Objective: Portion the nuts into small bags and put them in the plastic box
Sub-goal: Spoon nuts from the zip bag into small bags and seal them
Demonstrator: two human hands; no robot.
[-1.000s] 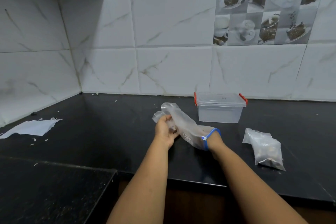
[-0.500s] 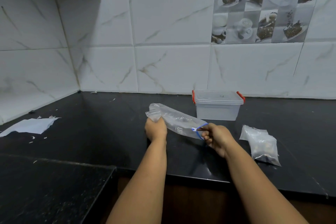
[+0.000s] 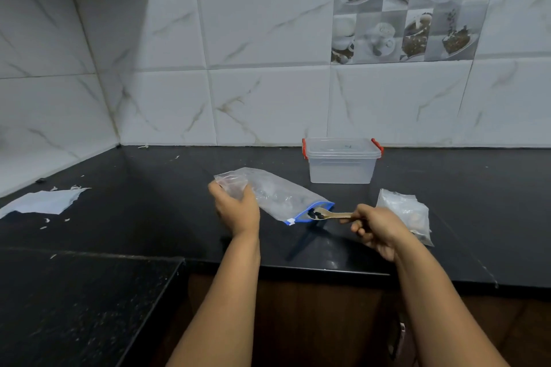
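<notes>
Left hand (image 3: 237, 209) grips a crinkled clear blue-zipped plastic bag (image 3: 277, 197); right hand (image 3: 378, 228) at 3 o'clock pinches a small wooden spoon (image 3: 329, 214) heaped with dark nuts (image 3: 314, 213).

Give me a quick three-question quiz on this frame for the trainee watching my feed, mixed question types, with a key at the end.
1. True or false: the plastic box has its lid on.
2. What does the right hand hold, and where is its tip?
A. a wooden spoon, bowl at the blue-edged mouth of the zip bag
B. a knife, tip in the box
C. nothing
3. Fill in: the left hand grips the bag's ____ end, the one away from the mouth.

Key: 1 true. 2 A; dark pieces lie on the spoon's bowl. 3 closed (bottom).
</notes>
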